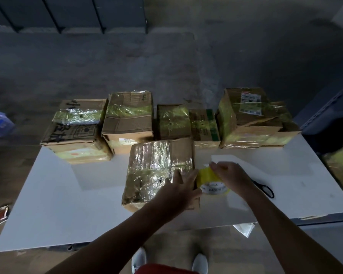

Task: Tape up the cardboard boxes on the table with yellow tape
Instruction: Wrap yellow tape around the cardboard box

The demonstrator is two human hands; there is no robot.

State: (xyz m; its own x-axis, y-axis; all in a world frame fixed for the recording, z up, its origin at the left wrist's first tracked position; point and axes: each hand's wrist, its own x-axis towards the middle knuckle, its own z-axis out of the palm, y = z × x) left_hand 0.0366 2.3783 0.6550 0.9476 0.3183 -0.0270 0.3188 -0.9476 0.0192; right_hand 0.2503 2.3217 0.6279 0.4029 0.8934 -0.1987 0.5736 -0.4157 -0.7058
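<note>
The nearest cardboard box (158,171) is matt brown under glossy, crinkled tape. At its 3 o'clock the tape roll (208,180) is shiny yellow plastic. The worktop (67,204) is smooth, matt white.

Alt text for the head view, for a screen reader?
A person's left hand presses flat on a taped box while the right hand grips a yellow tape roll at the box's right edge. To the right lie scissors on the white table; more taped boxes line its far edge.
</note>
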